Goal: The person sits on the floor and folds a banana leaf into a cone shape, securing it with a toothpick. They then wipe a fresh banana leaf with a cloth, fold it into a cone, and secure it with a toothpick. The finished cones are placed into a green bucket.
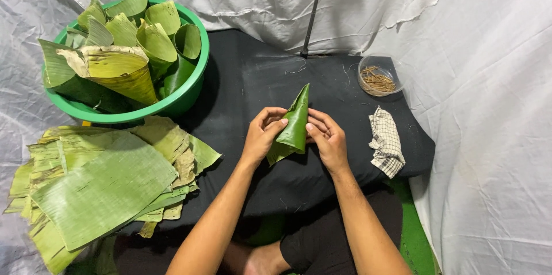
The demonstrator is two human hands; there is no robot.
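Head view looks down on a black cloth, the landmark for everything else. Above its middle, the left hand and the right hand both close their fingers on a folded banana-leaf cone, its pointed tip aimed away from the person. At the cloth's far left corner sits a green basin filled with finished leaf cones. A stack of flat banana leaves overlaps the cloth's left edge. Near the far right corner stands a small clear bowl of thin sticks, with a checked rag just nearer the person.
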